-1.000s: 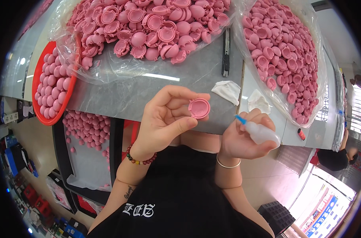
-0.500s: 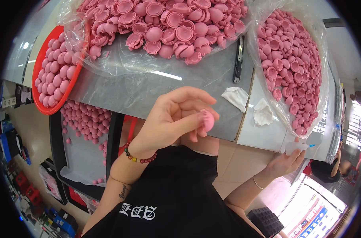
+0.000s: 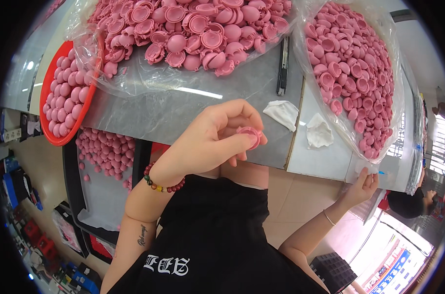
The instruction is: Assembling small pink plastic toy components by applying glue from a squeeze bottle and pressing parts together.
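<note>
My left hand (image 3: 222, 134) is raised over the front edge of the grey table, pinching a pink half-ball shell (image 3: 250, 134) between thumb and fingers. The shell's hollow, rimmed side shows. Far to the right, my right hand (image 3: 362, 188) has its curled fingers at a small translucent squeeze bottle (image 3: 365, 169) with a blue tip, by the table's right edge. The fingers partly cover the bottle. Beyond my left hand lies a large heap of pink shells (image 3: 203, 36) on clear plastic. More pink shells (image 3: 350, 63) fill a clear bag on the right.
A red basket (image 3: 88, 105) of pink balls stands at the left. Below it, a black-framed tray (image 3: 70, 171) holds more balls on a white sheet. A black utility knife (image 3: 282, 66) and two crumpled white cloths (image 3: 282, 115) lie on the tabletop. Another person (image 3: 406, 203) is at far right.
My left hand has turned the pink piece from its rounded outside to its hollow side. My right hand's fingers have shifted slightly at the bottle. The whole view has moved a little.
</note>
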The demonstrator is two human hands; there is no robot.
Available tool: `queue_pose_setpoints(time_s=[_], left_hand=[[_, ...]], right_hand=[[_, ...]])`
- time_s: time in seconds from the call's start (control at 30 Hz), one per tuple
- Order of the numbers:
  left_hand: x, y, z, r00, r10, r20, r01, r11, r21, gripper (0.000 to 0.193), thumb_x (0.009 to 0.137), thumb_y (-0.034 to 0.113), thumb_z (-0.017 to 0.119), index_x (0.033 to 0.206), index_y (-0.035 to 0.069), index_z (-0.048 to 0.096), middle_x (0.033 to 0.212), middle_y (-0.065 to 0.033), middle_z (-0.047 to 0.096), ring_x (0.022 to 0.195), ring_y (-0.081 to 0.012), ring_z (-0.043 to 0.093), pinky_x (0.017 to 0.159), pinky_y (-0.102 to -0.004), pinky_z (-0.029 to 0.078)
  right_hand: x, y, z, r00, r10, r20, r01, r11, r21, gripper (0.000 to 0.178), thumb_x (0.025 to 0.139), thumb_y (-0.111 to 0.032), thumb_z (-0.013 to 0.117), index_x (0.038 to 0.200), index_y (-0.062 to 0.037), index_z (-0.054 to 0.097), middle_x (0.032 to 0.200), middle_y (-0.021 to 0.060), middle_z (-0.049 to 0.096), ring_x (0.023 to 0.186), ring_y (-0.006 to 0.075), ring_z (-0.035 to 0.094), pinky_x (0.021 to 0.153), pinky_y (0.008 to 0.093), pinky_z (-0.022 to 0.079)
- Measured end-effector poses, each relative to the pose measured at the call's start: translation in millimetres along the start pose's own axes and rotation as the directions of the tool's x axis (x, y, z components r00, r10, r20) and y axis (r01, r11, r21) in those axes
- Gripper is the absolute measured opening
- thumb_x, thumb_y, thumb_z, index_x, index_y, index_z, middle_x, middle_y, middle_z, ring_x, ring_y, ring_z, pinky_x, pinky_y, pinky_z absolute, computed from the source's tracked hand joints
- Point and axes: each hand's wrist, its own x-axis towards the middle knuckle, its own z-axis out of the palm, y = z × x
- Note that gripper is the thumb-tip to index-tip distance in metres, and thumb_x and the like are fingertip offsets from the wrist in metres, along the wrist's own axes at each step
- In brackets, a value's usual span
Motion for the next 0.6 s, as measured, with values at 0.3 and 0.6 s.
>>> queue_pose_setpoints(time_s=[0.3, 0.6], left_hand=[[-4.9, -7.1, 3.8, 0.969, 0.066, 0.239, 0.067, 0.859, -0.508, 0.089, 0.083, 0.069, 0.026, 0.135, -0.002, 0.032, 0.124, -0.0141, 0.048, 0.100, -0.0249, 0.055, 0.089, -0.0349, 0.044], [-22.0, -0.2, 19.7, 0.937, 0.118, 0.330, 0.133, 0.751, -0.646, 0.115, 0.070, 0.085, 0.019, 0.141, -0.004, 0.005, 0.142, -0.0228, 0.021, 0.128, -0.0392, 0.031, 0.105, -0.0429, 0.028]], right_hand=[[-15.0, -17.8, 21.0, 0.951, -0.275, -0.138, 0.265, 0.960, -0.085, 0.035, 0.082, -0.005, 0.061, 0.109, 0.0084, 0.046, 0.098, 0.0119, 0.056, 0.087, 0.0160, 0.055, 0.076, 0.0247, 0.046], [-77.0, -80.5, 56.9, 0.806, -0.591, 0.009, 0.573, 0.785, 0.234, 0.021, 0.080, -0.020, 0.060, 0.084, -0.0011, 0.051, 0.079, 0.0115, 0.053, 0.075, 0.0219, 0.050, 0.067, 0.0320, 0.041]])
